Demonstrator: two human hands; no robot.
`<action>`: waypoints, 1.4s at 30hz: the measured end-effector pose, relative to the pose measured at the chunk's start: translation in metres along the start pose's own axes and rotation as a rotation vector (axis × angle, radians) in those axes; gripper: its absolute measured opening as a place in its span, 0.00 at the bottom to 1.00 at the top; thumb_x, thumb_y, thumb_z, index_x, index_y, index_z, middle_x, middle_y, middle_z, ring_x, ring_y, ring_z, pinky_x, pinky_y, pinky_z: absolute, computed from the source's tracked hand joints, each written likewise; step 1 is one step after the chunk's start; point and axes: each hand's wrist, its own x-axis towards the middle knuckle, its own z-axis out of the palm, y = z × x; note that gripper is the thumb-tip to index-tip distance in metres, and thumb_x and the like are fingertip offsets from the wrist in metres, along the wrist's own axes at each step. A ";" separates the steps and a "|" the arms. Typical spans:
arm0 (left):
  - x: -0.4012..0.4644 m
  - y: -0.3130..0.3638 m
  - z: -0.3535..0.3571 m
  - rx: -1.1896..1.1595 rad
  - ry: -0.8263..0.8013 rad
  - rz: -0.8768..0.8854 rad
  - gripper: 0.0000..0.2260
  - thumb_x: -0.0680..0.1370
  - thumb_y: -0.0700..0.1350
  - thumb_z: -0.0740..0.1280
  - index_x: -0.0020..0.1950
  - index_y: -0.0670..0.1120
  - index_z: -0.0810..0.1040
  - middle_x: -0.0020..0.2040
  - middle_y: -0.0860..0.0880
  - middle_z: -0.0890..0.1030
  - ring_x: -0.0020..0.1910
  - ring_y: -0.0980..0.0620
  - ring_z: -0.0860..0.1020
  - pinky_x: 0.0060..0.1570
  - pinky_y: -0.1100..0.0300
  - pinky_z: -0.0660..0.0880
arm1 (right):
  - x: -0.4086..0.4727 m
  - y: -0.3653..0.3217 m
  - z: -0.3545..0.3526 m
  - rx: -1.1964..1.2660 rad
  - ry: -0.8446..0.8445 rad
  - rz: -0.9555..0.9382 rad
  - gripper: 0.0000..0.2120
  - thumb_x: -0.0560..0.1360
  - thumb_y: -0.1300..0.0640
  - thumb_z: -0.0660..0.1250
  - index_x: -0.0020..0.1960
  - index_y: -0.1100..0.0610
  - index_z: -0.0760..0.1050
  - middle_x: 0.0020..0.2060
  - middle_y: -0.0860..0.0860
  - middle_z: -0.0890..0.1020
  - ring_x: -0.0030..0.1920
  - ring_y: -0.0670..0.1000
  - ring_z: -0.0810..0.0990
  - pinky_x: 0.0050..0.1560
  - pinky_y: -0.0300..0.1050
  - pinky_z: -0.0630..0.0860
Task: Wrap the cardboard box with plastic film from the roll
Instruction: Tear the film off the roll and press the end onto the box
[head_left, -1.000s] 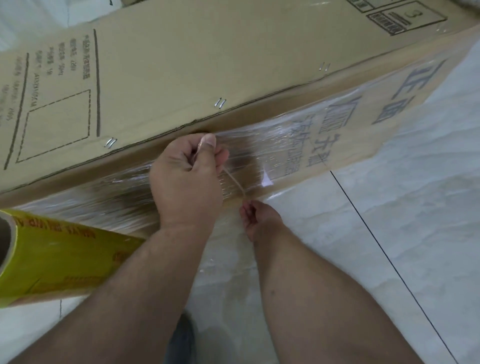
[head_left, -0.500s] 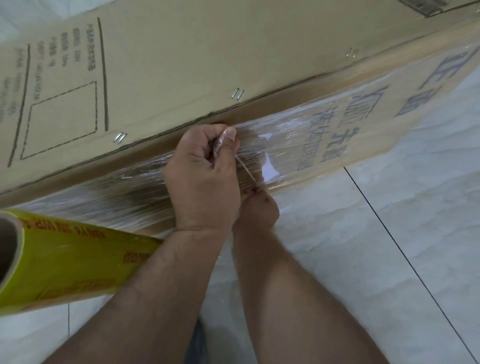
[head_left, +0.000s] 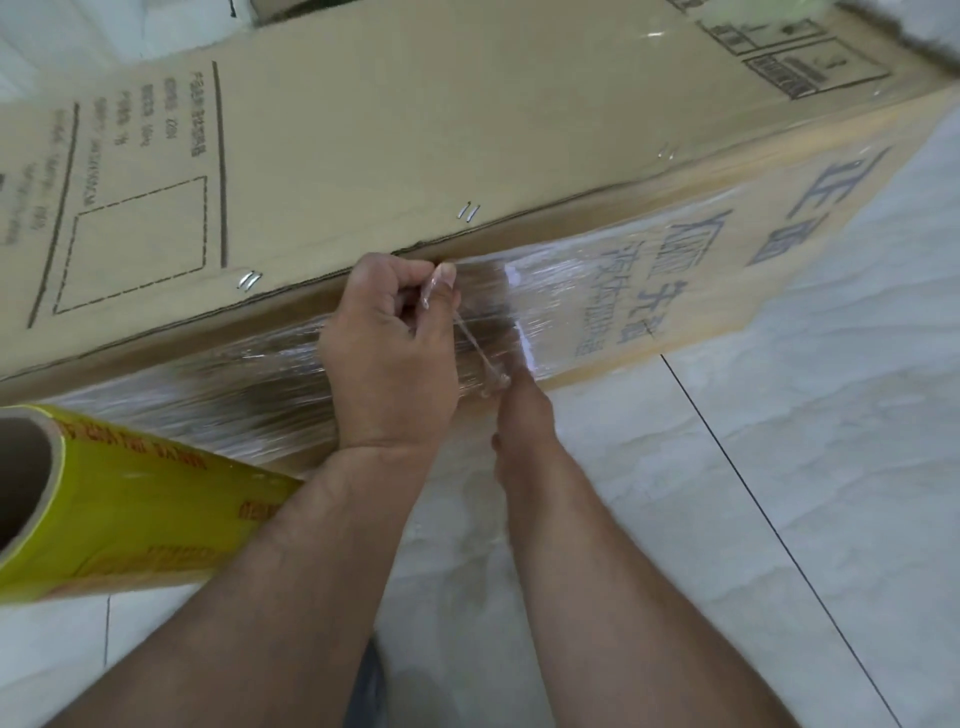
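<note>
Lying on its long side across the far half of the view, the cardboard box (head_left: 415, 135) rests on a pale tiled floor (head_left: 779, 467), its near face already banded with plastic film (head_left: 561, 306) from roughly the middle toward the left, while the right end with printed characters is bare. A twisted strand of film (head_left: 475, 345) runs taut and diagonal between the two hands, just in front of that wrapped face. The left hand (head_left: 389, 358) has its grip clenched on the upper end of the strand, thumb pressed over curled fingers near the box's top edge; the right hand (head_left: 511, 389) pinches the lower end close to the floor, though its fingertips are mostly hidden. The step in hand looks like tying off or snapping the film's tail, so the next move probably calls for a firm pull apart, or for tucking the end flat against the wrap so it clings. The roll (head_left: 130, 504), yellow with a hollow core, lies at the near left, partly behind the left forearm. Dark grout lines cross the floor on the right; metal staples (head_left: 469, 211) dot the box's top seam.
</note>
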 end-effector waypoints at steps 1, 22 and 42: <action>0.000 0.000 0.000 0.007 -0.005 0.001 0.08 0.79 0.47 0.74 0.43 0.56 0.77 0.37 0.52 0.83 0.39 0.49 0.84 0.43 0.45 0.82 | -0.005 -0.007 0.004 0.136 -0.003 -0.006 0.21 0.85 0.40 0.56 0.62 0.53 0.80 0.57 0.50 0.83 0.57 0.52 0.81 0.67 0.50 0.72; 0.002 0.006 -0.004 0.094 -0.033 0.052 0.07 0.81 0.47 0.72 0.45 0.53 0.76 0.40 0.48 0.85 0.39 0.49 0.84 0.39 0.61 0.78 | -0.018 0.000 -0.012 -0.026 0.095 0.019 0.20 0.84 0.53 0.61 0.72 0.62 0.73 0.66 0.57 0.79 0.67 0.59 0.76 0.69 0.51 0.71; -0.001 -0.003 0.003 0.147 0.029 -0.021 0.08 0.78 0.50 0.74 0.43 0.55 0.76 0.35 0.55 0.82 0.35 0.55 0.81 0.40 0.53 0.79 | 0.006 -0.005 0.014 0.315 -0.115 0.343 0.52 0.68 0.19 0.57 0.80 0.51 0.66 0.76 0.51 0.70 0.76 0.56 0.68 0.76 0.55 0.63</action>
